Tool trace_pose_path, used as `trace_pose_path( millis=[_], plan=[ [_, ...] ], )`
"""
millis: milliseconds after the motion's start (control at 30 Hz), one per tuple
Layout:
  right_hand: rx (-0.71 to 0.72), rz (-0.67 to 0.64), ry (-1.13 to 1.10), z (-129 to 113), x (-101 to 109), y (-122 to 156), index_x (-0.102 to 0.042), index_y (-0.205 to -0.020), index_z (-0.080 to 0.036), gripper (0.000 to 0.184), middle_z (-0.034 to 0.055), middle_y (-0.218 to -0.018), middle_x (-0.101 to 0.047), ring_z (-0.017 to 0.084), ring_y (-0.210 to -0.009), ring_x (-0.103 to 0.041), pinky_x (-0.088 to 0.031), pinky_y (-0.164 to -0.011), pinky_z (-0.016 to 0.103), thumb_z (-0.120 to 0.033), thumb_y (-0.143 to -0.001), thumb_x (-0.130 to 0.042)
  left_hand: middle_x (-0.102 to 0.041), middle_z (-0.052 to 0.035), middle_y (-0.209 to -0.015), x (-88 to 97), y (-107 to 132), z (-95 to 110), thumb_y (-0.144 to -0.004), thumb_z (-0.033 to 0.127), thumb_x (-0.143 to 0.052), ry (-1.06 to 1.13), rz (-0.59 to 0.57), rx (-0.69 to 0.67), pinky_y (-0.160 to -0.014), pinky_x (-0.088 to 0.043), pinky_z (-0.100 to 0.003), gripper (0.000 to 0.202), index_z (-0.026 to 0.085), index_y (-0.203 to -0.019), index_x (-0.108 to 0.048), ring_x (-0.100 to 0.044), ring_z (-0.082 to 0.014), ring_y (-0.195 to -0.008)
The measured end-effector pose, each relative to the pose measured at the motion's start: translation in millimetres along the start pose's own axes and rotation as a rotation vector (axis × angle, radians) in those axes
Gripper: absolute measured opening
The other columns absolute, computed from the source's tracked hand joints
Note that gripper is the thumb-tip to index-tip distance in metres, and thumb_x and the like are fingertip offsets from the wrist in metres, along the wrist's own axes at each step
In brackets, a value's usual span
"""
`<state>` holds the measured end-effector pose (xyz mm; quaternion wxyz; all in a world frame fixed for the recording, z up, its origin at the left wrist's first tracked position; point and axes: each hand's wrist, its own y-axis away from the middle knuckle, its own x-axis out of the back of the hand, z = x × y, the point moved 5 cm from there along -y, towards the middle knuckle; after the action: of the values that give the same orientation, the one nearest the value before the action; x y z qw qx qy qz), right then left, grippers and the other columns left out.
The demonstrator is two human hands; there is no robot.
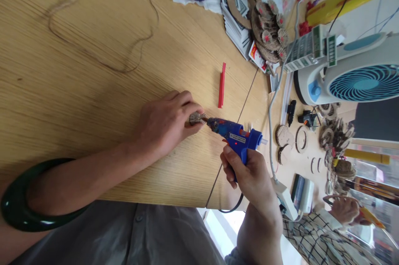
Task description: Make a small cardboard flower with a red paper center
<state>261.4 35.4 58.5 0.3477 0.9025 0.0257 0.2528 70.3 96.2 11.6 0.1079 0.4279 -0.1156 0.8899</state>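
Observation:
My left hand (170, 121) rests on the wooden table, its fingers and thumb pinched around a small pleated rosette (197, 119) that looks like brown corrugated cardboard. In my right hand (246, 169) is a blue glue gun (235, 134), gripped by its handle with a red light showing. Its nozzle tip meets or nearly meets the rosette; I cannot tell if glue is coming out. A clear glue stick pokes from the gun's rear. Above the gun in the view lies a folded red strip (221, 85).
A loose brown string (102, 60) trails over the table (77, 103). A white cable (274, 103) runs to a power strip (285, 198). Beyond it are a fan (358, 69), cardboard rings (301, 139) and a rosette-covered piece (269, 30). At lower right, another person's hand (344, 211) works.

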Motion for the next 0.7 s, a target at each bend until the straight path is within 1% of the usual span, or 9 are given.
trace_pose_path(
  millis=[133, 233, 367, 533, 600, 700],
  plan=[
    [-0.011, -0.013, -0.027, -0.7, -1.1, 3.9, -0.052, -0.06, -0.023, 0.046, -0.0042, -0.047, -0.049, 0.007, -0.038, -0.042, -0.03, -0.036, 0.023, -0.056, -0.086, -0.071, -0.077, -0.0019, -0.104, -0.2, 0.7, 0.2, -0.099, 0.031, -0.079, -0.011, 0.049, -0.023, -0.073, -0.046, -0.035, 0.011, 0.023, -0.107, -0.08, -0.07, -0.0235, -0.101],
    [0.014, -0.019, -0.045, -3.5, -0.1, 7.7, -0.053, -0.06, -0.023, 0.047, -0.0041, -0.047, -0.049, 0.007, -0.037, -0.042, -0.03, -0.035, 0.023, -0.057, -0.087, -0.07, -0.076, -0.0016, -0.101, 0.1, 1.2, 0.3, -0.096, 0.033, -0.082, -0.03, 0.084, -0.045, -0.069, -0.045, -0.036, 0.013, 0.023, -0.104, -0.08, -0.071, -0.0247, -0.098],
    [0.028, -0.043, -0.03, -2.8, 2.3, 8.1, -0.052, -0.059, -0.023, 0.047, -0.0045, -0.045, -0.047, 0.007, -0.037, -0.041, -0.03, -0.035, 0.023, -0.056, -0.09, -0.069, -0.076, -0.0012, -0.101, -1.6, 1.7, -1.2, -0.098, 0.031, -0.079, -0.022, 0.078, -0.037, -0.069, -0.045, -0.035, 0.009, 0.024, -0.104, -0.08, -0.071, -0.0234, -0.098],
    [0.004, -0.06, 0.004, 2.2, 4.0, 2.6, -0.055, -0.064, -0.023, 0.046, -0.004, -0.048, -0.051, 0.008, -0.038, -0.043, -0.031, -0.037, 0.024, -0.057, -0.093, -0.065, -0.075, -0.0009, -0.1, -1.8, 2.8, -1.1, -0.099, 0.031, -0.078, -0.022, 0.106, -0.058, -0.069, -0.044, -0.035, 0.009, 0.024, -0.104, -0.079, -0.07, -0.0224, -0.096],
    [-0.007, -0.056, 0.037, 2.5, 4.7, 1.3, -0.054, -0.063, -0.023, 0.047, -0.0039, -0.048, -0.051, 0.007, -0.039, -0.043, -0.032, -0.038, 0.024, -0.057, -0.093, -0.065, -0.076, -0.0011, -0.101, -1.2, 2.8, -0.8, -0.1, 0.032, -0.078, -0.029, 0.093, -0.054, -0.069, -0.044, -0.034, 0.01, 0.024, -0.105, -0.079, -0.07, -0.0224, -0.097],
    [0.001, -0.045, 0.086, 0.4, 5.5, 0.6, -0.053, -0.062, -0.023, 0.047, -0.004, -0.05, -0.051, 0.007, -0.041, -0.043, -0.032, -0.04, 0.025, -0.056, -0.093, -0.065, -0.077, -0.0019, -0.104, -0.4, 2.4, -0.2, -0.102, 0.032, -0.074, -0.025, 0.038, -0.034, -0.069, -0.043, -0.034, 0.01, 0.025, -0.106, -0.079, -0.07, -0.0233, -0.099]
  ],
)
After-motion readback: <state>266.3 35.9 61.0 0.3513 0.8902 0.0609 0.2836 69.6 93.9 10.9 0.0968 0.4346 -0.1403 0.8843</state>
